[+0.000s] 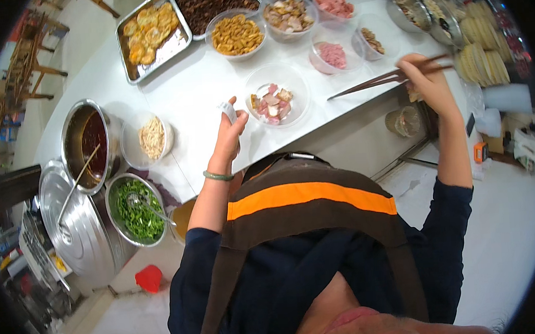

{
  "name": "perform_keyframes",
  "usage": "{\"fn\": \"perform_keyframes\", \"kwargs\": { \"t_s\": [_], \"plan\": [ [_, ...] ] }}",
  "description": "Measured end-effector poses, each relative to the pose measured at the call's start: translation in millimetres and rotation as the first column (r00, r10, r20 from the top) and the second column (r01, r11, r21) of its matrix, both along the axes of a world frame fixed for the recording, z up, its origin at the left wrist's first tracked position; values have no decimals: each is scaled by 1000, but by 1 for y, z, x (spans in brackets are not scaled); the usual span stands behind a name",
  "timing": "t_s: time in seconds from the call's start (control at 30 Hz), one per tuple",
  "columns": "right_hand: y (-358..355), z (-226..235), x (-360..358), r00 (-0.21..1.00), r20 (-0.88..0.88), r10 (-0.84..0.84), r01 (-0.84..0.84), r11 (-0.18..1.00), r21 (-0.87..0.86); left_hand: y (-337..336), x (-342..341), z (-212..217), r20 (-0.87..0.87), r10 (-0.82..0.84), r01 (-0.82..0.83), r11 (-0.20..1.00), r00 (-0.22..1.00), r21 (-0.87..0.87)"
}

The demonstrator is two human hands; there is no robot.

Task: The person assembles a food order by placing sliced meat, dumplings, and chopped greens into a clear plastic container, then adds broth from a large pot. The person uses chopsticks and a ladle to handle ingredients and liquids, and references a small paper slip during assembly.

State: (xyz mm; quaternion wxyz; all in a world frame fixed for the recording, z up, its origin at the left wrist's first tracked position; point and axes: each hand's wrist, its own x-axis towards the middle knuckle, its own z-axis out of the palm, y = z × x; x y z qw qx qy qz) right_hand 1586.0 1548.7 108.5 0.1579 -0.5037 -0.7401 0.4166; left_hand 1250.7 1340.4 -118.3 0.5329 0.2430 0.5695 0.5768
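Note:
My right hand (pixel 426 84) grips a pair of dark chopsticks (pixel 364 87), their tips pointing left, low over the white table (pixel 196 119). My left hand (pixel 231 132), with a green bangle on its wrist, holds a small white item (pixel 227 112) between thumb and fingers; its kind is unclear. Between my hands a clear round bowl (pixel 305 90) contains diced pink and pale meat (pixel 272 106). Apart from the chopstick tips, beyond them, stand a tub of pink meat (pixel 332 56) and a tub with a few brown pieces (pixel 371 42).
At the back are a tray of fried eggs (pixel 151 33), a tray of dark shreds (pixel 212 3) and filled tubs. On my left sit a pot of dark red sauce (pixel 94 142), shredded pale food (pixel 152 138) and chopped greens (pixel 137 210). Flatbread stacks (pixel 482 62) stand far right.

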Motion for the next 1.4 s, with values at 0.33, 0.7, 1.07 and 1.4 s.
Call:
{"fn": "perform_keyframes", "kwargs": {
  "t_s": [0.33,0.7,1.07,1.4],
  "plan": [
    [63,-10,40,702,-669,242,-309,951,20,-2,19,2,194,404,-421,906,894,52],
    [114,-106,-33,701,-589,403,-581,801,-143,-6,101,67,561,380,-614,724,735,314],
    [111,-102,-36,736,-554,389,-506,860,-68,-11,106,48,633,398,-672,689,664,272],
    [178,-20,50,697,-671,253,-140,966,219,-5,83,38,769,215,-638,708,602,302]
  ]
}}
